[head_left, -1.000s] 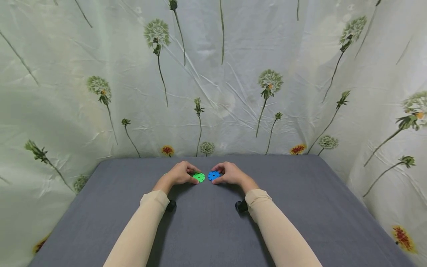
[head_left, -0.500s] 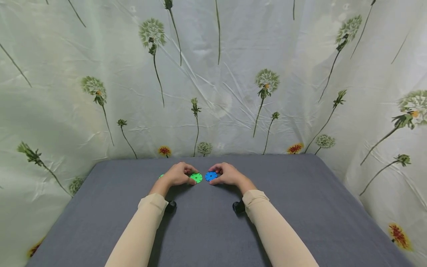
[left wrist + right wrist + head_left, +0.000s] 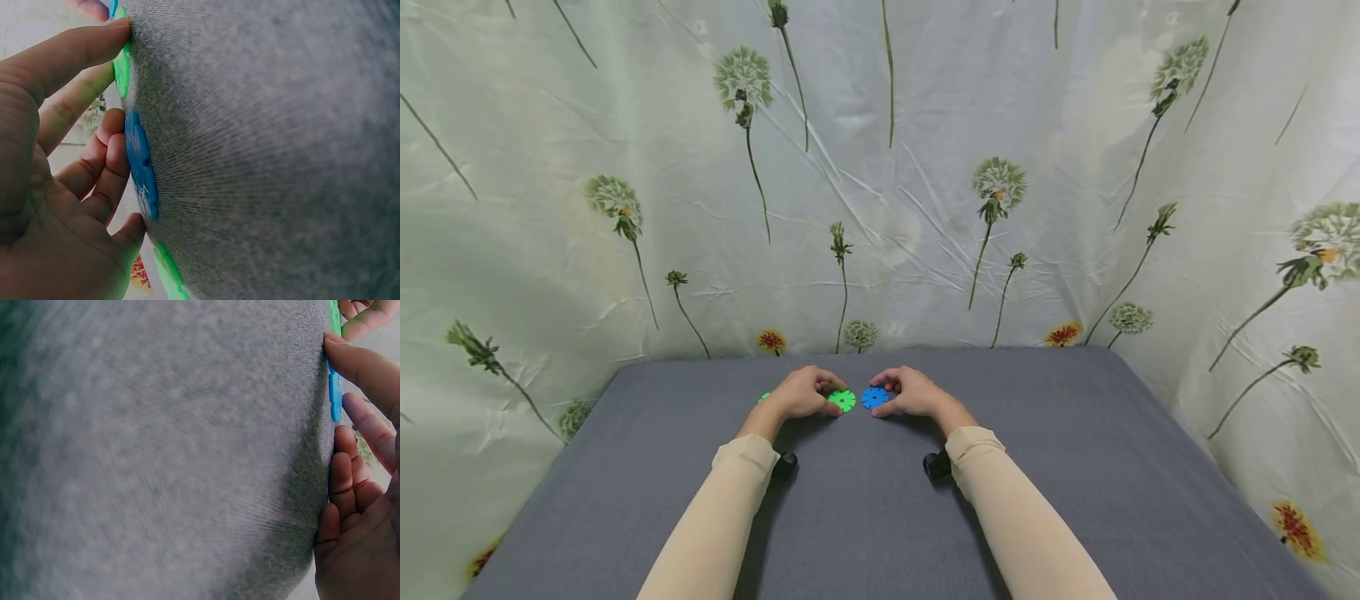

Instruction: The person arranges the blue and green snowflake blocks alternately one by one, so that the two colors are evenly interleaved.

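In the head view, my left hand (image 3: 801,393) pinches a green notched disc (image 3: 842,401) between thumb and forefinger at the table's far middle. Facing it, my right hand (image 3: 917,393) holds a blue notched disc (image 3: 875,397) by its edges with thumb and forefinger. A narrow gap separates these two discs, which lie flat or nearly so. The left wrist view reveals another blue disc (image 3: 141,165) beside the curled other fingers of my left hand, hidden from the head camera. Below it is a second green disc (image 3: 169,272), whose edge barely shows behind my left hand from above.
A grey cloth covers the table (image 3: 865,517). Behind it hangs a pale curtain (image 3: 917,208) printed with dandelions, reaching round both sides. Dark wrist cameras sit under both sleeves.
The head view has shifted slightly. Both hands keep their hold on the green and blue discs, with no clear movement on the table.
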